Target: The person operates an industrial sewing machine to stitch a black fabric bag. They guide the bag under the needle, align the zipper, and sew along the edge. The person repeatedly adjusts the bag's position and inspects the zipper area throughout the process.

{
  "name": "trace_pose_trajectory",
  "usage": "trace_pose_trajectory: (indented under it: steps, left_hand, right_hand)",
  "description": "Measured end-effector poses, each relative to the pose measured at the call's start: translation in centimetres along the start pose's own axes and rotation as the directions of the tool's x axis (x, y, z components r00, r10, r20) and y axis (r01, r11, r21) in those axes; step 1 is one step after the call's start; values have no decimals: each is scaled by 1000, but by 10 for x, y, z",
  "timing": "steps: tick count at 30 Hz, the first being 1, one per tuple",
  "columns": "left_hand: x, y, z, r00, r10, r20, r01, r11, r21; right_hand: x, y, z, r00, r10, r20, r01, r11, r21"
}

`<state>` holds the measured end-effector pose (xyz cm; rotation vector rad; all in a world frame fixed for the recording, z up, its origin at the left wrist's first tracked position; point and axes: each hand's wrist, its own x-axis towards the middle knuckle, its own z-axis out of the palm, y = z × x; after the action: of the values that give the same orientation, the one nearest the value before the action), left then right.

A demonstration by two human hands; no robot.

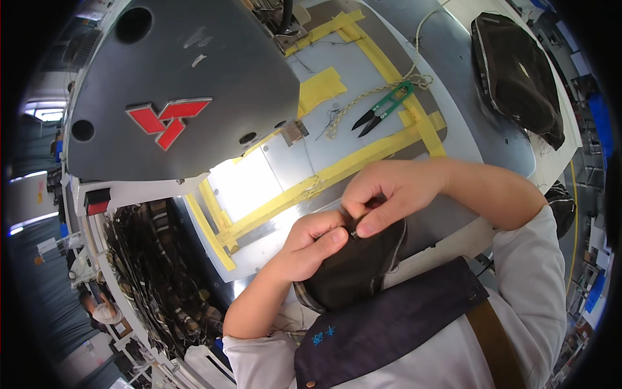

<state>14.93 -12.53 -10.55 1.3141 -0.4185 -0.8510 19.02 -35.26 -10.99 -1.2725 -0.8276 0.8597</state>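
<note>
A dark brown fabric piece (346, 275) with a light zipper-like edge lies close to my body, near the front of the machine bed. My left hand (312, 243) pinches its upper edge between thumb and bent fingers. Just to the right, my right hand (398, 194) has thumb and forefinger closed on the same edge. Between the two thumbs a small dark, shiny bit (353, 234) shows, too small to name. My fingers cover most of that edge.
A grey sewing machine head (214, 71) fills the upper left. Green-handled thread snips (391, 102) tied to a cord lie on the taped bed plate (350, 165). Another dark zippered piece (521, 71) rests at the far right. Checked fabric (159, 272) is piled at left.
</note>
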Motion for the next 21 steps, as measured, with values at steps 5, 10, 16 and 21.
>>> trace_pose_trajectory:
  steps: [5, 10, 16, 21]
  left_hand:
    - [1, -3, -3, 967, 97, -236, -61, 986, 152]
    - [4, -6, -7, 967, 21, -252, -21, 1000, 3]
    - [7, 0, -5, 982, -105, -158, 68, 973, -222]
    - [4, -1, -10, 989, -126, -81, 109, 977, -185]
  right_hand:
    - [-4, -1, -9, 985, 15, -173, -8, 999, 42]
    - [-2, 2, -9, 968, 100, -230, -87, 994, 66]
    - [-3, -3, -6, 963, 128, -238, -109, 990, 92]
    - [-1, -3, -4, 971, 112, -212, -100, 993, 70]
